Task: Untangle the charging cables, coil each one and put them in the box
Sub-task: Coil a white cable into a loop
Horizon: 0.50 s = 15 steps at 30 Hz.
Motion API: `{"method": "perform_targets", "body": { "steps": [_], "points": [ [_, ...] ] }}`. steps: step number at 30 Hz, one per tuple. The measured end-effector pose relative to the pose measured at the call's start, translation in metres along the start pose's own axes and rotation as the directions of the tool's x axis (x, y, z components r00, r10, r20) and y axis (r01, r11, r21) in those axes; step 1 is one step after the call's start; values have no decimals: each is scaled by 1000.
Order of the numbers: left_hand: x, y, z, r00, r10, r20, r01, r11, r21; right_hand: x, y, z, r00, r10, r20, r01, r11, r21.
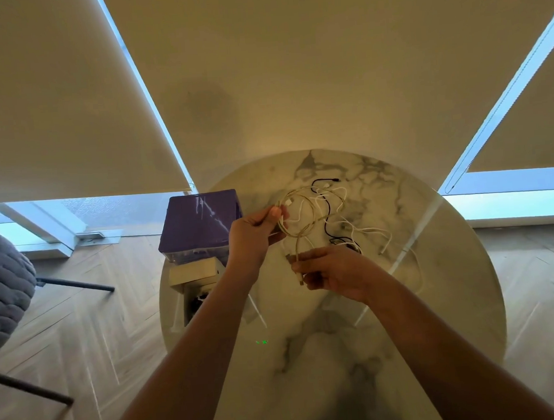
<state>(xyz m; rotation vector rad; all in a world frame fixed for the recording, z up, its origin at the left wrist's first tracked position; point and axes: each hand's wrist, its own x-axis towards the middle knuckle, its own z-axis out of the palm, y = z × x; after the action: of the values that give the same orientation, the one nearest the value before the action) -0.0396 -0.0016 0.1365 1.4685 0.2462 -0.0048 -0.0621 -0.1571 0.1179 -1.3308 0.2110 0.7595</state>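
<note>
From the head camera we look down on a round marble-patterned table (pixel 407 315) with both of our bare arms reaching over it. Our left hand (pixel 254 234) is raised above the table's left part, its fingers curled and its thumb pinching a beige charging cable (pixel 305 214) that forms a loose loop just beyond the fingertips. The same cable runs down from the loop to our right hand (pixel 332 274), whose fingers are curled round it near its end, with a short length and the plug (pixel 302 282) sticking out below the knuckles. Behind the loop, a white cable (pixel 365 231) and a black cable (pixel 327 219) lie tangled together on the tabletop, spreading toward the far and right side; whether the beige loop is free of them we cannot tell. At the table's left edge stands a purple box (pixel 201 221), and just in front of it, partly hidden by our left forearm, sits a white open box (pixel 195 274). A grey quilted chair (pixel 2 281) stands on the herringbone wood floor (pixel 97 337) at far left.
</note>
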Motion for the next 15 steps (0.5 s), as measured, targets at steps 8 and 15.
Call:
{"method": "perform_targets", "body": {
  "steps": [8,15],
  "points": [
    [13,8,-1,999,32,-39,-34,998,-54,7,23,-7,991,51,-126,-94,925,-369],
    [25,18,-11,992,73,-101,-79,995,-57,17,52,-28,948,29,-318,-207,814,-542]
  ]
}}
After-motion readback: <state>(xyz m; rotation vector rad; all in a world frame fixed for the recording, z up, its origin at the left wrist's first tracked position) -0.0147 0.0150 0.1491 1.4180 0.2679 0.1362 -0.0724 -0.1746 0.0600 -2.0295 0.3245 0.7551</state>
